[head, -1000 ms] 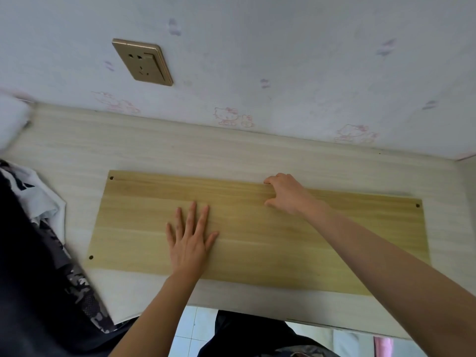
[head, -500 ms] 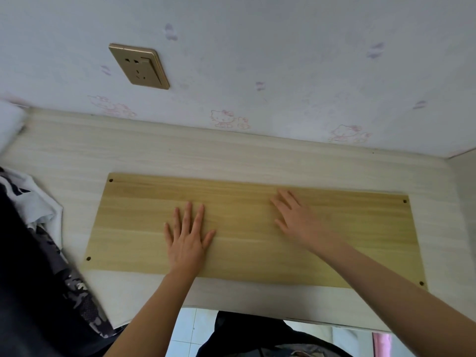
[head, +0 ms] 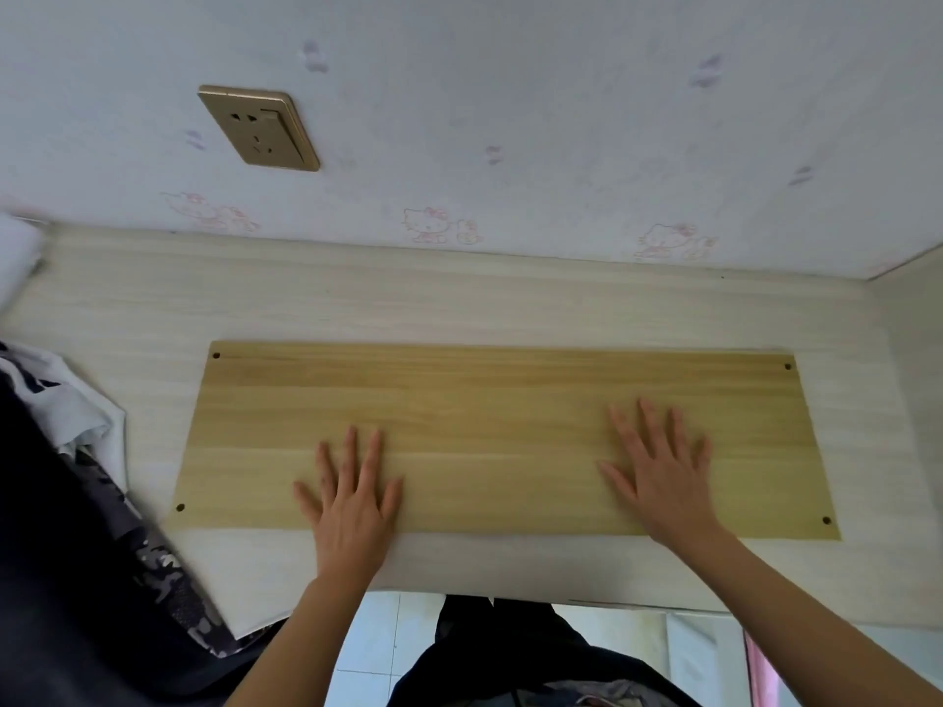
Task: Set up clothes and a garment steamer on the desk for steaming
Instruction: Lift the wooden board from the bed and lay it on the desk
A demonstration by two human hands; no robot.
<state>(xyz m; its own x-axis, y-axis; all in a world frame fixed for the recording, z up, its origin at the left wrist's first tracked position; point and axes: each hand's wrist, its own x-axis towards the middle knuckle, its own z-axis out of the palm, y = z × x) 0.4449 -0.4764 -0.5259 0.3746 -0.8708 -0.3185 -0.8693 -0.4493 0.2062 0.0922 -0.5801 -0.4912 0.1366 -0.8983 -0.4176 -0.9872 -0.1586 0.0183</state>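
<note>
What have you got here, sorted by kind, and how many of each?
Desk: 1
Wooden board: 1
Hands: 2, left hand and right hand, both flat on the board
Wall socket: 1
Heap of clothes: 1
Total: 6

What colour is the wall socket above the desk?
Gold, or brassy; the wall socket shows clearly in the head view.

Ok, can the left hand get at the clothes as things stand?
Probably yes: the left hand lies flat on the board, holding nothing, and only bare desk separates it from the clothes.
</note>
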